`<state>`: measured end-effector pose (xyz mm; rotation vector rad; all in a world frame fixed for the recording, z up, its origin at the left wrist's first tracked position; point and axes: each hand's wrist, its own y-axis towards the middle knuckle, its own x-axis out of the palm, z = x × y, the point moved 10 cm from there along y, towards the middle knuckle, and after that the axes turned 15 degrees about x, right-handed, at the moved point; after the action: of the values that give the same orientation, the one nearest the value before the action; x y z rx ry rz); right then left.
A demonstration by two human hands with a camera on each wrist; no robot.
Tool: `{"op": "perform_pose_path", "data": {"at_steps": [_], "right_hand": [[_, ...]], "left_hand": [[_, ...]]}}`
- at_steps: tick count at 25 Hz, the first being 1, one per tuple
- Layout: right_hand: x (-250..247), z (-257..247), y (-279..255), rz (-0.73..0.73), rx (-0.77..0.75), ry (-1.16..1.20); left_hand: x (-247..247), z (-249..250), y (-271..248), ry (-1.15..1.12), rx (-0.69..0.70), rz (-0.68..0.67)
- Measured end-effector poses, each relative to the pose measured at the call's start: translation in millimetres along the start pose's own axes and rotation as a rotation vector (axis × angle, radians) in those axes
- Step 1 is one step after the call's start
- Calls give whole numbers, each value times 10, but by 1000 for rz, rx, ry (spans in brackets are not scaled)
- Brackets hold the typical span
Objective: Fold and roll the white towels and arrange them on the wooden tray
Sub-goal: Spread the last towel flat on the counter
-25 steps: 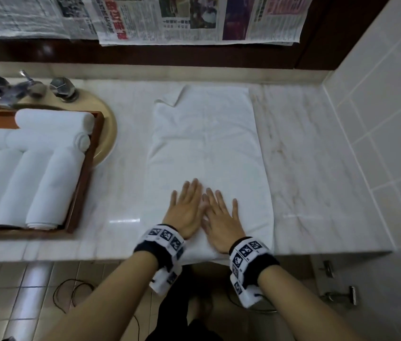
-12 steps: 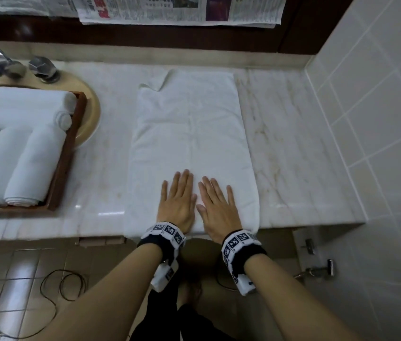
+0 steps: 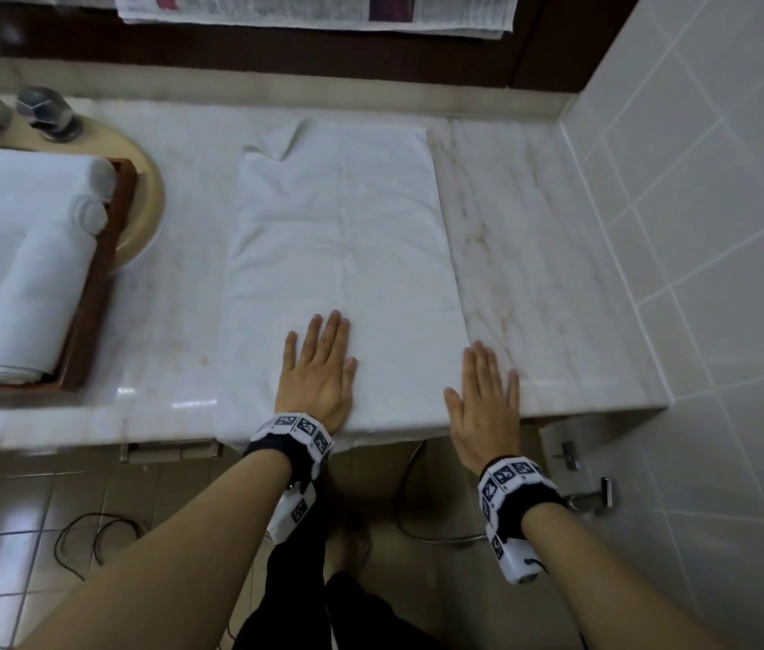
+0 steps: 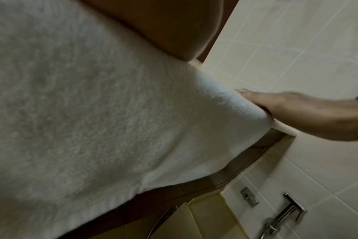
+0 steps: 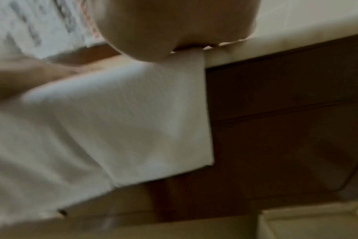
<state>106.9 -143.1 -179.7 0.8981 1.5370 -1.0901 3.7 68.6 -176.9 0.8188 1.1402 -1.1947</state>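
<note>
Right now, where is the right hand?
In the head view, the right hand lies flat at the folded towel's near right corner, on the marble counter's front edge.

head: looks steeply down over both hands at the towel [image 3: 342, 255]
left wrist: close, skims towel rightward
right wrist: low, faces counter edge [image 5: 276, 46]
shared: towel's near edge

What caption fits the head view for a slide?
Left hand flat on a folded towel, right hand at its right edge, rolled towels on a tray.
</note>
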Motion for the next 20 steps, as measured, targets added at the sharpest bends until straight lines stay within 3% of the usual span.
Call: {"op": "perform_pose_path", "data": {"at_steps": [2, 3, 6, 8, 11, 13, 15, 16, 17, 19, 20], "right_hand": [[-50, -31, 31, -13, 130, 19], [-85, -190, 40, -21, 114, 36], [-39, -1039, -56, -110, -249, 3], [54, -1263, -107, -139, -361, -43], [86, -943, 36, -71, -206, -39], [48, -567, 196, -98, 73, -15], [-55, -517, 320, -170, 324, 78], [-112, -738, 333, -178, 293, 91], [-157, -1076, 314, -154, 150, 95], [-72, -1683, 179, -173, -214, 37], [-30, -1740, 172, -195, -276, 9]], "left_hand": [[-20, -1, 9, -17, -6, -11], [-18, 11, 9, -37, -13, -15], [-20, 35, -2, -49, -16, -40], [-17, -60, -95, -28, -18, -50], [-151, -558, -369, -16, -96, 5], [-228, -992, -587, -59, -244, 6], [-291, -1221, -649, -81, -414, 10], [-331, -1146, -542, -121, -424, 31], [-359, -943, -355, -197, -360, 69], [-305, -408, 33, -355, -145, 49], [-251, -236, 122, -362, -61, 2]]}}
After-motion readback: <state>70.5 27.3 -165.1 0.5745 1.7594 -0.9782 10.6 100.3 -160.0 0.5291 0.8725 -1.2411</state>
